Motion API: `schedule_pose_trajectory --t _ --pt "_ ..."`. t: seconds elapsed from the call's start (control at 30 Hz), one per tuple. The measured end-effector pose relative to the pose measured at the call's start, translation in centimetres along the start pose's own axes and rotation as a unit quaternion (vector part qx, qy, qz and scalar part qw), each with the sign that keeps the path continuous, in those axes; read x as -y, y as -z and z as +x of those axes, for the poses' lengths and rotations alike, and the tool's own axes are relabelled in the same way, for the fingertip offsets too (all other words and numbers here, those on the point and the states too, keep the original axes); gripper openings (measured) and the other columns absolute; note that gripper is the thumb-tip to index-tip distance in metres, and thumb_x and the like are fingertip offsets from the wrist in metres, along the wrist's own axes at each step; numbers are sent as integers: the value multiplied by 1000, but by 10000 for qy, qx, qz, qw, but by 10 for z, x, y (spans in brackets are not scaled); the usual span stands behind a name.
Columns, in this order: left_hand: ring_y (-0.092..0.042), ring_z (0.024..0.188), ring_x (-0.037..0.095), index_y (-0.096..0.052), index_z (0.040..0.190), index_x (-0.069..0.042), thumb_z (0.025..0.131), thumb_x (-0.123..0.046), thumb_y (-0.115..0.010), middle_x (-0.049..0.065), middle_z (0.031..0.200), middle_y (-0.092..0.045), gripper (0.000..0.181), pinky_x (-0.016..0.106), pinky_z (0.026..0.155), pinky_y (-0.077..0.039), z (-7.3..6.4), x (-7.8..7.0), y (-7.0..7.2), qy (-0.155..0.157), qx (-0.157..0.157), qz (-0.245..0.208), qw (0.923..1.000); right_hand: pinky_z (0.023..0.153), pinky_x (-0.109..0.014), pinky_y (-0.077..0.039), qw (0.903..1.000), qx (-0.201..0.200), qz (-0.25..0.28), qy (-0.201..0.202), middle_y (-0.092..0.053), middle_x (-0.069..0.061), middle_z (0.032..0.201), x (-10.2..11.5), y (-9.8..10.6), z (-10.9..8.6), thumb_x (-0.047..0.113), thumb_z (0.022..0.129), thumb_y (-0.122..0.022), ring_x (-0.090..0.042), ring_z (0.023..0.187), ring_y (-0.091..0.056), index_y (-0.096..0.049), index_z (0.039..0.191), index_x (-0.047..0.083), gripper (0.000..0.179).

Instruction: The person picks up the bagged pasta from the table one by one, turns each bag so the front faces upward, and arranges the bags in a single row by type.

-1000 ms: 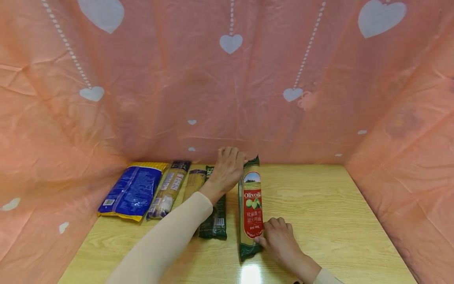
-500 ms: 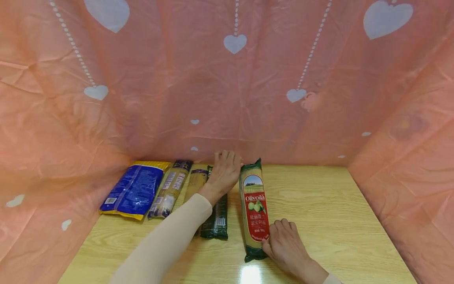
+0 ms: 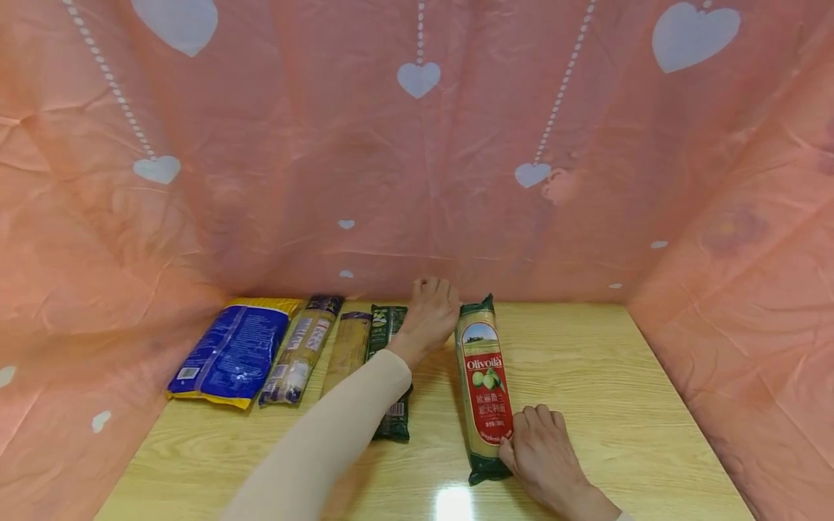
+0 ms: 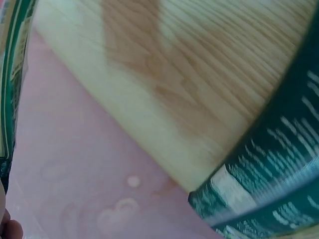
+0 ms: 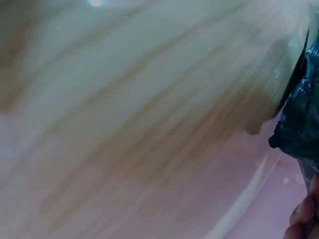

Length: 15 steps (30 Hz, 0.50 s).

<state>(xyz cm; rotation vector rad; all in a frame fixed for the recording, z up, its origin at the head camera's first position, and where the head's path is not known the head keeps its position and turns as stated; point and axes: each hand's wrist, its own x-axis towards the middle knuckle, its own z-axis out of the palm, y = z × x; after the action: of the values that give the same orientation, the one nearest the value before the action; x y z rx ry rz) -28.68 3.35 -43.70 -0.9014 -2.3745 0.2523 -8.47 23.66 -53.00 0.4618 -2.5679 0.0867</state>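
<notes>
A long spaghetti packet (image 3: 483,376) with green ends and a red Olivoilà label stands between both hands in the head view, its top slanting slightly left. My left hand (image 3: 430,312) grips its upper left corner, with the fingertips mostly hidden. At the lower right edge, my right hand (image 3: 546,457) pinches the packet, its thumb on the front. In the left wrist view, the held packet (image 4: 11,64) shows as a strip along the left edge. The right wrist view catches its crumpled green end (image 5: 301,112) above my fingers (image 5: 305,215).
Left of the held packet lie a dark green packet (image 3: 391,427), partly under my left forearm, a tan noodle packet (image 3: 347,347), a purple-ended noodle packet (image 3: 302,351) and a blue-and-yellow bag (image 3: 234,351). A pink heart-patterned sheet (image 3: 482,224) borders the wooden table (image 3: 586,369).
Both hands have shifted the spaghetti packet to the right, away from the dark green one. Its lower end has swung further right, and its label faces the head camera more squarely.
</notes>
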Motion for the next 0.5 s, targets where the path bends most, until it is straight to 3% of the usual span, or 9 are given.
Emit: schedule_pose_trajectory --t 0.2,0.33,0.5 --pt "-52 100 28 -58 108 -6 111 -12 -43 7 98 -52 16 53 101 -46 13 -16 -11 31 497 -13 9988 72 -34 -29 9978 550 59 -352 -34 6 73 -3 3 -6 28 87 -67 -17 74 -33 -44 74 18 28" --pt "-48 93 25 -56 103 -8 108 -8 -46 5 94 -49 11 50 96 -47 17 -24 -20 -43 261 72 9996 73 -35 -31 9960 730 36 -507 -34 5 72 -5 4 -8 28 89 -66 -17 74 -33 -45 74 17 27" --pt "-34 82 22 -53 96 -11 109 -8 -47 3 87 -48 14 41 83 -45 21 -33 -28 -62 -339 212 9992 73 -37 -34 9953 717 -20 -654 -35 5 71 -9 5 -12 26 88 -67 -18 73 -34 -46 73 17 26"
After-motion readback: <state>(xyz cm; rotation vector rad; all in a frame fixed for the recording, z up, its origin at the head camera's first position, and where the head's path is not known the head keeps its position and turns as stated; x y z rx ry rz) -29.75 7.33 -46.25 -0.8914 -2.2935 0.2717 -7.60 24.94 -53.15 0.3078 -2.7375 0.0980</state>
